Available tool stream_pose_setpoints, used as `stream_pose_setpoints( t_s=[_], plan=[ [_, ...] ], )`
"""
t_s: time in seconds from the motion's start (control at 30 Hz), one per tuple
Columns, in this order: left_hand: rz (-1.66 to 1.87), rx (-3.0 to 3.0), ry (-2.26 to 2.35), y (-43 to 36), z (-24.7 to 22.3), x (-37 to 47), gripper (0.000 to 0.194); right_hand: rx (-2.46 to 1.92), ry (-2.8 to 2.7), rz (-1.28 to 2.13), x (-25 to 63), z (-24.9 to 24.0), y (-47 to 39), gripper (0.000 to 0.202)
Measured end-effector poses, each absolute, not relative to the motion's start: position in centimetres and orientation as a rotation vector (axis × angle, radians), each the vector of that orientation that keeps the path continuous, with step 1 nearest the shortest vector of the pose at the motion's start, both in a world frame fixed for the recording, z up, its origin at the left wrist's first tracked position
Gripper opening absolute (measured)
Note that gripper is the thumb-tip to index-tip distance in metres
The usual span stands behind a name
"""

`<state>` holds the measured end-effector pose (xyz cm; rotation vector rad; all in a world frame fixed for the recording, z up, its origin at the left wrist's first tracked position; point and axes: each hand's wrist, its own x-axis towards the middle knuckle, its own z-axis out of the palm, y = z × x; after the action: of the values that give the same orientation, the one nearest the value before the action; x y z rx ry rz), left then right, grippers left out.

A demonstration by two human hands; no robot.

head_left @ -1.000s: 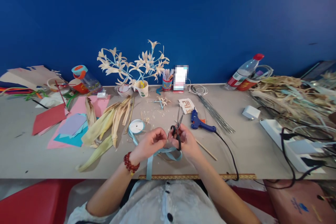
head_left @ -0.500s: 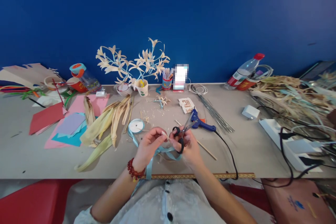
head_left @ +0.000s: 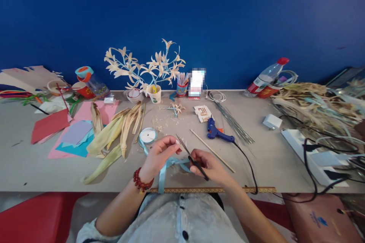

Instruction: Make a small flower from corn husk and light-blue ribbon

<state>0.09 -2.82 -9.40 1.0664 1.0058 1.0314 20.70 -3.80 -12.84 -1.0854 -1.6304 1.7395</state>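
Grips scissors (head_left: 186, 151) by the handle end in the right hand (head_left: 209, 165) above the worktop (head_left: 128, 176), leaving blades exposed beside the left hand (head_left: 159, 155), pinched narrow to secure a small pale piece (head_left: 178, 142)

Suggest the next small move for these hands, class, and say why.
Probably, the right hand should guide the scissors carefully toward the small pale piece, keeping them clear of skin. The scissors, held in the right hand, point toward the left hand, which appears to pinch that piece.
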Motion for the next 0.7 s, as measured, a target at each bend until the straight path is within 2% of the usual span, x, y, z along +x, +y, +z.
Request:
stream_pose_setpoints(
  t_s=[0.7],
  plan=[
    [1.004, 1.238, 1.127, -2.99, -8.66, -0.11, 0.016, -1.089, -1.571, 1.795, 20.42, -12.32, -4.41, 0.051]
  ],
)
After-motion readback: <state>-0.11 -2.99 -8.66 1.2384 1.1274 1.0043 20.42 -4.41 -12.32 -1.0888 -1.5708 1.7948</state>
